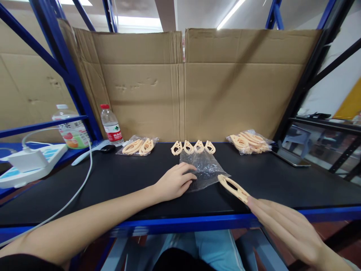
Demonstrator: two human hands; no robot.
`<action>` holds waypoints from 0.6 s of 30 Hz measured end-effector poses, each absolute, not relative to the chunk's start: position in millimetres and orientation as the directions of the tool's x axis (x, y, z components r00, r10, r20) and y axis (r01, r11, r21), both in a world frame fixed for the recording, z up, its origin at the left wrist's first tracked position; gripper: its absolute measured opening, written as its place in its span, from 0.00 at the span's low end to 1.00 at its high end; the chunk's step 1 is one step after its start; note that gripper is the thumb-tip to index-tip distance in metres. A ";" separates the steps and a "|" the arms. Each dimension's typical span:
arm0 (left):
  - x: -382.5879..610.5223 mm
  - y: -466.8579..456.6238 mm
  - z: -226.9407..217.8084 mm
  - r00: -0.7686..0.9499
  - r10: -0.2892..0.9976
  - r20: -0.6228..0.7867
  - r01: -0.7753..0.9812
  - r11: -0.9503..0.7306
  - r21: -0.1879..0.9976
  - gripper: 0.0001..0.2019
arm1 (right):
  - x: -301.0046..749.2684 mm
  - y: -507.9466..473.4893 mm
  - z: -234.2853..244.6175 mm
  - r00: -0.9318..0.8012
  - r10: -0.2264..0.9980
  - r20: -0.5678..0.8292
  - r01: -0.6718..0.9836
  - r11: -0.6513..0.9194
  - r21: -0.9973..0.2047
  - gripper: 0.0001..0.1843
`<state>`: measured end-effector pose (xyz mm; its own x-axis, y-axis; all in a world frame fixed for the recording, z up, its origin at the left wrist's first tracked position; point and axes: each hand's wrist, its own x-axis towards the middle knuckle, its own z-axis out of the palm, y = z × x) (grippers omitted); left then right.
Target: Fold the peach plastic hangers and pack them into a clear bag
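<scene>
A cardboard screen is stood along the far side, and before it the black worktop, edged in blue, is spread across the view. At the left, a fruit-labelled bottle is placed behind a white power strip, into which a white charger is plugged. Just beyond a blue frame post, a red-capped water bottle is stood upright near the screen.

In the middle, a clear plastic bag is laid flat on the worktop. The left hand is rested at its left edge, palm down, with the fingers apart and loosely bent; whether the film is pinched cannot be told. The right hand is held out at the near edge, its fingers straight and together, closed on the end of a beige slotted piece. The free tip of this piece is pointed at the bag's right corner; contact cannot be told.

Similar beige pieces are seen in a left packet and a fuller right packet, both of clear film. Four beige loops are ranged in a row at the bag's far end.
</scene>
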<state>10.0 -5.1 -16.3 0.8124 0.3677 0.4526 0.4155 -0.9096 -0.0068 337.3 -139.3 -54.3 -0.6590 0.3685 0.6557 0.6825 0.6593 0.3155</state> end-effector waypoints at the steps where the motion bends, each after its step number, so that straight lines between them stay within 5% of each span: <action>1: 10.1 -5.3 -16.0 0.813 0.366 0.453 0.413 -0.911 -0.005 0.12 | 337.0 -137.2 -49.7 -0.625 0.356 0.695 0.699 0.651 0.295 0.29; 10: 10.3 -6.1 -15.2 0.815 0.355 0.459 0.399 -0.917 0.002 0.13 | 319.5 -127.8 -0.3 -0.408 0.189 0.893 0.805 0.537 0.254 0.31; 18: 11.1 -5.2 -15.3 0.822 0.352 0.448 0.389 -0.921 0.012 0.15 | 307.1 -137.8 -7.3 -0.551 0.306 0.776 0.712 0.657 0.246 0.28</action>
<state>11.1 -5.2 -15.3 0.8215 0.3522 0.4484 0.3886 -0.9213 0.0116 307.1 -137.8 -7.3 -0.5510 0.3061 0.7763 0.7123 0.6572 0.2465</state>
